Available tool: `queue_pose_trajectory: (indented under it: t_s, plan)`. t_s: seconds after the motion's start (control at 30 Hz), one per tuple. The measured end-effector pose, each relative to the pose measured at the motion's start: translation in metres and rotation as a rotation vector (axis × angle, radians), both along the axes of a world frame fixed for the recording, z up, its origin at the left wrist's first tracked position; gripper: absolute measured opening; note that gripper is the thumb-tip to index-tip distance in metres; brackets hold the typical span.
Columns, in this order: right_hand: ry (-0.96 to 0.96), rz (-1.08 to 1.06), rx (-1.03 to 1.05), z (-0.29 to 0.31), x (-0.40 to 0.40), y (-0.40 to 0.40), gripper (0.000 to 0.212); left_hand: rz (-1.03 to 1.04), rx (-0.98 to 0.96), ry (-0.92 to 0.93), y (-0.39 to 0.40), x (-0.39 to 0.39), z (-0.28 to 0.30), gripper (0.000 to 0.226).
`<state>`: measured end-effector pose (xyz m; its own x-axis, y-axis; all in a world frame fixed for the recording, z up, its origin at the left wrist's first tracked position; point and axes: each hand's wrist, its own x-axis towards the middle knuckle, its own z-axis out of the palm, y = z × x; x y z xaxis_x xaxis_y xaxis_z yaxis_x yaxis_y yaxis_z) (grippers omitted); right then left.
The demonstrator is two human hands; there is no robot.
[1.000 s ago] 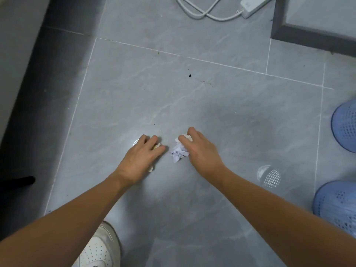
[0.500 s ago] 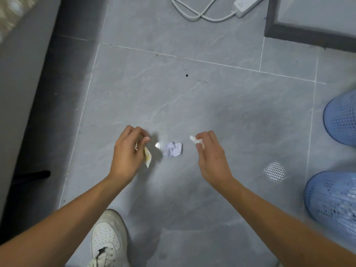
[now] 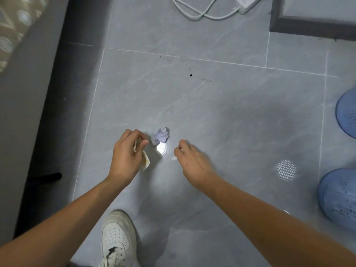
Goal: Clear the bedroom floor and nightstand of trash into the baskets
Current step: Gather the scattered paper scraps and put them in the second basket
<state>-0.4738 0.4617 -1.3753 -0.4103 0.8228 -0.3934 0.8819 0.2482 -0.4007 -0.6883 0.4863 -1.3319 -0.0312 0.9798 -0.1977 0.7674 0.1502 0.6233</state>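
Note:
My left hand [image 3: 127, 155] hangs above the grey tiled floor and pinches a crumpled white and yellow wrapper [image 3: 145, 162], which dangles below the fingers. A crumpled pale purple paper ball [image 3: 160, 135] lies on the floor just beyond and between both hands, touched by neither. My right hand [image 3: 192, 160] hovers to the right of it with fingers curled, pinching a small white scrap [image 3: 174, 158]. Two blue perforated baskets stand at the right edge, one farther away [image 3: 346, 116] and one nearer [image 3: 339, 199].
A bed side runs along the left [image 3: 23, 93]. A white power strip with its cable [image 3: 212, 10] lies at the top. A dark-framed furniture base [image 3: 308, 29] stands at the top right. My white shoe [image 3: 117, 237] is planted near the bottom.
Both hands lifted off the floor, the left taking the wrapper, the right a small white scrap. The purple paper ball was left lying. The view shifted back slightly.

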Motion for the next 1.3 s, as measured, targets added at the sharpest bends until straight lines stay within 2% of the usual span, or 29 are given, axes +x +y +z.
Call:
queue_pose_trajectory:
  t_s: [0.1,0.2,0.3,0.4,0.57,0.67,0.8,0.97,1.07,1.2,1.3]
  plan:
    - [0.050,-0.120,-0.035,0.019,0.011,-0.002,0.036,0.020,-0.044,-0.006,-0.001,0.009,0.012,0.012]
    - [0.064,-0.118,-0.028,0.039,-0.001,0.008,0.043,0.030,-0.067,0.022,0.005,0.013,0.025,0.014]
    - [0.104,-0.076,0.029,0.033,-0.034,0.034,0.045,0.026,-0.056,0.035,0.017,0.008,0.035,0.013]
    - [0.132,-0.106,-0.055,0.022,-0.065,0.061,0.054,0.049,-0.028,0.048,0.024,-0.012,0.036,0.012]
    - [-0.063,0.000,-0.076,0.017,-0.092,0.074,0.043,0.086,-0.006,0.052,0.019,-0.036,0.026,0.013]
    - [-0.098,0.003,-0.069,0.017,-0.099,0.069,0.051,0.138,-0.009,0.035,0.013,-0.044,0.024,0.013]
    - [-0.002,-0.026,0.033,0.029,-0.116,0.087,0.049,0.196,-0.029,0.024,0.006,-0.060,0.029,0.015]
    - [0.149,0.040,0.151,0.033,-0.164,0.150,0.046,0.243,-0.002,0.011,0.013,-0.090,0.025,0.018]
    - [0.070,0.118,0.119,0.025,-0.198,0.182,0.044,0.276,0.029,-0.010,0.014,-0.102,0.023,0.017]
    - [-0.158,0.239,0.065,0.017,-0.219,0.195,0.047,0.300,0.053,-0.038,0.009,-0.119,0.017,0.017]
    - [-0.187,0.273,0.109,0.011,-0.216,0.186,0.049,0.327,0.039,-0.044,-0.001,-0.129,0.010,0.017]
